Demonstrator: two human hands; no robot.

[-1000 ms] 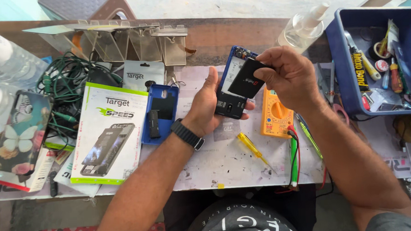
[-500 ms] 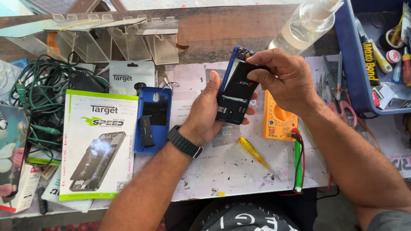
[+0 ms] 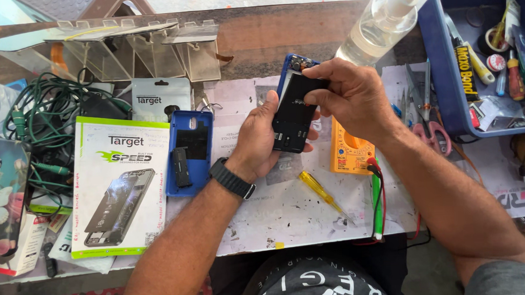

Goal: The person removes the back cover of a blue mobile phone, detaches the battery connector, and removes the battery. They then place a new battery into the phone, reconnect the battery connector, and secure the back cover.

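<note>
Nearest me, the yellow-handled screwdriver (image 3: 318, 190) lies loose on the paper-covered desk (image 3: 289, 223), its clear plastic grip glossy. Just beyond, my left hand (image 3: 261, 140) cups the opened phone (image 3: 294, 108) from beneath, fingers wrapped on its blue frame, a dark band at the wrist. My right hand (image 3: 354, 96) pinches the flat black battery (image 3: 297, 112) at its upper edge, thumb and fingertips closed on it, over the phone's open back. I judge the battery should go in flat and square to the cavity, pressed evenly and never bent, with the left hand keeping the frame steady. Left of that lies the blue back cover (image 3: 190, 152), matt plastic, inside up. Right sits an orange multimeter (image 3: 350, 149), hard-cased. Farther off stands a clear spray bottle (image 3: 381, 21).
</note>
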